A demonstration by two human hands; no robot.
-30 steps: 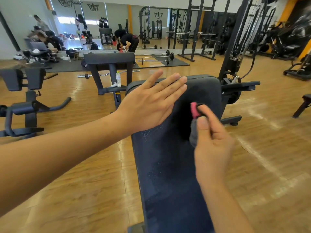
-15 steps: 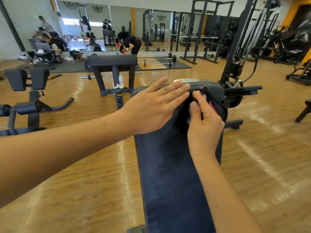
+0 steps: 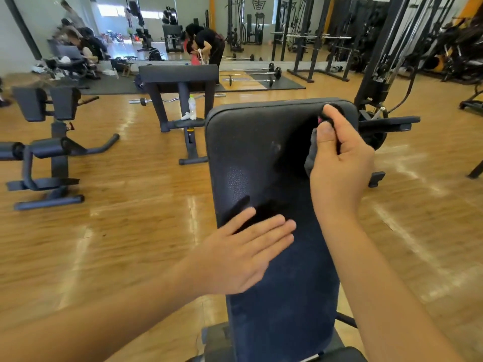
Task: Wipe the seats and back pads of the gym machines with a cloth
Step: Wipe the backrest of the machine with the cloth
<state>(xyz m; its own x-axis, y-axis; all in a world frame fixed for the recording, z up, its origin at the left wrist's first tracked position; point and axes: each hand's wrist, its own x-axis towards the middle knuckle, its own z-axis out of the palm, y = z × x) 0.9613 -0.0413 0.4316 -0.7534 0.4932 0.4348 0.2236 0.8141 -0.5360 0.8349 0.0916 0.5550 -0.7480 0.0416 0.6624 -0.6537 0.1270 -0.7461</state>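
A long dark blue back pad [image 3: 251, 158] of a bench runs up the middle of the view. My right hand [image 3: 339, 163] grips a bunched dark cloth [image 3: 312, 152] with a pink edge against the pad's upper right corner. My left hand [image 3: 243, 252] lies flat with straight fingers on the pad's left side, about halfway down. Fine droplets speckle the pad's surface. Most of the cloth is hidden under my right hand.
A preacher-curl bench [image 3: 179, 77] with a water bottle [image 3: 192, 107] stands behind the pad. Another padded machine [image 3: 47, 147] is at the left. A cable machine [image 3: 379, 82] rises at the right. A person [image 3: 206, 44] bends over near the mirror wall. Wooden floor surrounds the bench.
My left hand has slid down from the pad's top to its middle. My right hand has carried the cloth up toward the top right corner.
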